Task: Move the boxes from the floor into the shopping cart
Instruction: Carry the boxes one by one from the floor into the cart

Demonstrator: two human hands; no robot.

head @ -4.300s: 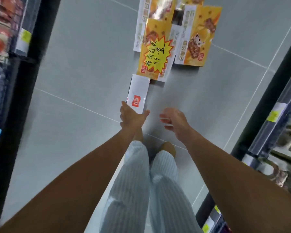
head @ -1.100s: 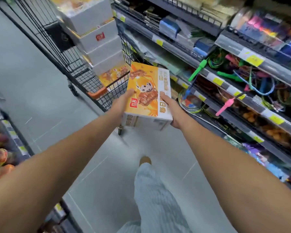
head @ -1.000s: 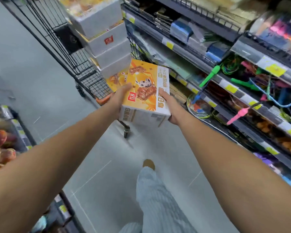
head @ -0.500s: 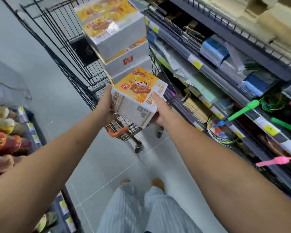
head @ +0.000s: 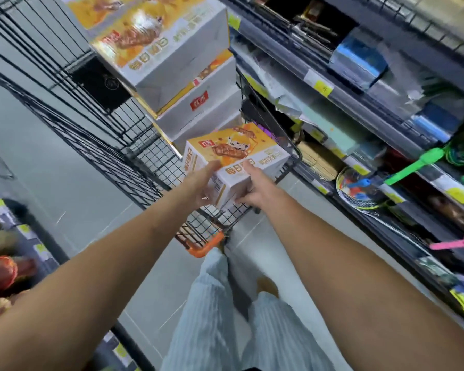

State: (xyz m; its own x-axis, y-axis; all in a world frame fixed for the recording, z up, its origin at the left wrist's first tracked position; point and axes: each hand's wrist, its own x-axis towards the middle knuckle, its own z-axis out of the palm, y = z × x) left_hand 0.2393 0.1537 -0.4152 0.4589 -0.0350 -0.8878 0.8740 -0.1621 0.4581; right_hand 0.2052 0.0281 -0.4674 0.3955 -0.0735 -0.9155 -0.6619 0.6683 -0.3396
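We stretch our bare left arm [head: 105, 263] and right arm [head: 346, 263] forward, almost straight, the wrists converging. Our left hand [head: 198, 187] clasps the left side of the orange-and-white cardboard box [head: 241, 156], thumb on its top edge. Our right hand [head: 256, 192] grips its near right side, thumb raised, fingers curled underneath.
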